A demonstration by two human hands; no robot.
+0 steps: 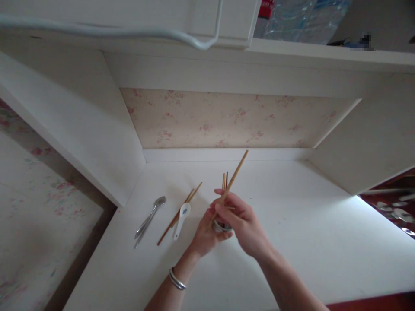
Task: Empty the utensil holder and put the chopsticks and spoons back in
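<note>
Container point(223, 227) clasped in left hand point(203, 236), chopstick point(238, 167) gripped in right hand point(241, 220); counter point(301, 229) roomy rightward, edge meeting side panel point(363, 138).

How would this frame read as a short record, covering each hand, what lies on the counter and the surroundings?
left hand: wrapped around a cup, mostly hidden by the hands
right hand: pinching a chopstick, slanted, upper end pointing away; one or a pair, cannot tell
upright sticks: tips show just behind the hands
left wrist: bracelet
counter, left of hands: white spoon beside loose chopsticks; farther left, metal utensils
backdrop: floral panel
upper right: plastic bottles
</note>
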